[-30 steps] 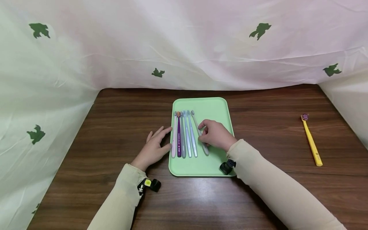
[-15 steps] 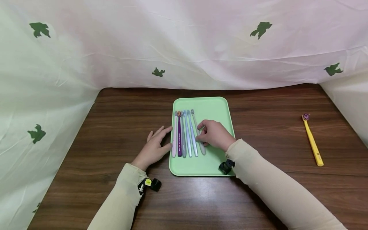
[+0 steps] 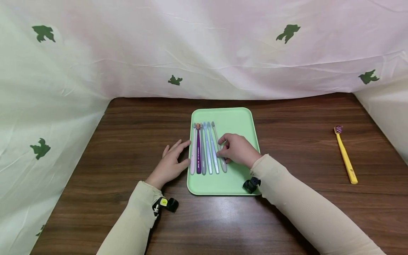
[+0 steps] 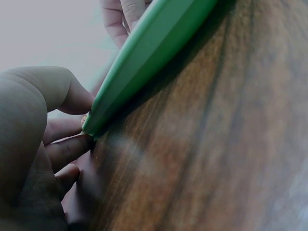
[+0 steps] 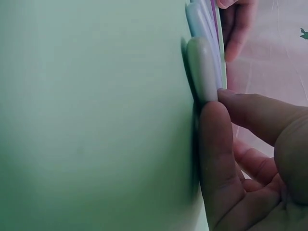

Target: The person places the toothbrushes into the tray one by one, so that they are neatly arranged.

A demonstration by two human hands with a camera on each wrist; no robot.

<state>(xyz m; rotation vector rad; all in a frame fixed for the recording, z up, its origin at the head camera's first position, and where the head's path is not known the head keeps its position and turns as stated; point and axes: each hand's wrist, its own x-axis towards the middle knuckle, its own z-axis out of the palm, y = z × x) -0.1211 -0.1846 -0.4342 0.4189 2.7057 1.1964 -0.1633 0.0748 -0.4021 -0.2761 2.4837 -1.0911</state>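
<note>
A light green tray (image 3: 234,184) lies on the table with toothbrushes side by side, heads toward the far edge. At the row's right end my right hand (image 3: 240,150) pinches a grey toothbrush (image 5: 202,67) by its handle between thumb and finger. This brush slants slightly, its handle end close to a pale blue toothbrush (image 3: 213,152). Farther left are another pale blue one, a second grey one, a purple toothbrush (image 3: 198,156) and a pale pink toothbrush (image 3: 192,159). My left hand (image 3: 170,164), fingers extended, touches the tray's left rim with thumb and fingertips.
A yellow toothbrush (image 3: 345,157) with a purple-striped head lies on the brown wooden table (image 3: 296,141), well to the right of the tray. Pale cloth (image 3: 204,42) with green bird shapes hangs behind the table and at its sides.
My right hand has shifted slightly left, swinging the grey toothbrush's handle end toward the pale blue one, so it slants less. The left hand and the tray have stayed in place.
</note>
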